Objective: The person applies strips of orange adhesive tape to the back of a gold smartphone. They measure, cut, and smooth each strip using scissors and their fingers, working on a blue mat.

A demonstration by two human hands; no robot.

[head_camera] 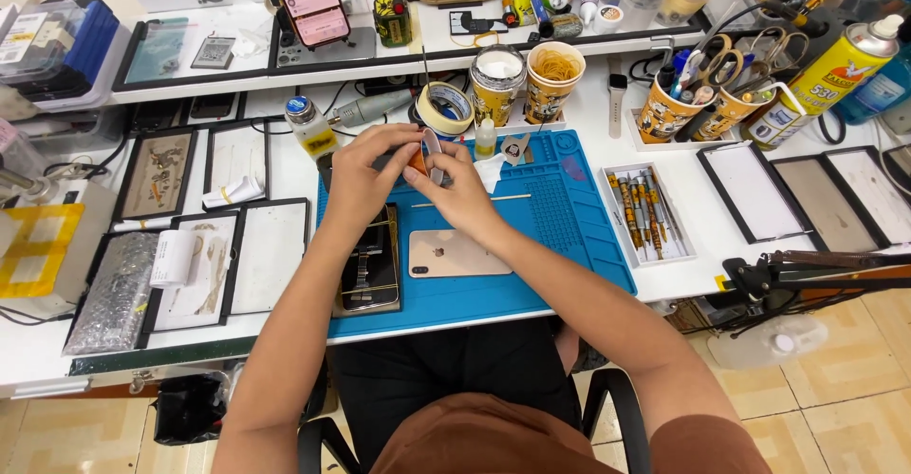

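Note:
Both my hands meet above the far edge of a blue work mat (569, 237). My left hand (365, 170) and my right hand (454, 187) together pinch a small orange object (418, 160), with a thin pale strip (433, 145) rising beside it. Below my hands a gold phone (457, 253) lies back up on the mat. A dark opened phone body (370, 270) rests at the mat's left edge. A thin stick (493, 198) lies on the mat by my right wrist.
A tray of screwdrivers (645, 210) sits right of the mat. Paper cups (555, 80) with tools, a tape roll (448, 106), a small bottle (310, 128) and a spray can (826, 80) stand behind. Black-framed trays (270, 256) lie left and right. A phone on a stand (310, 1) is at the back.

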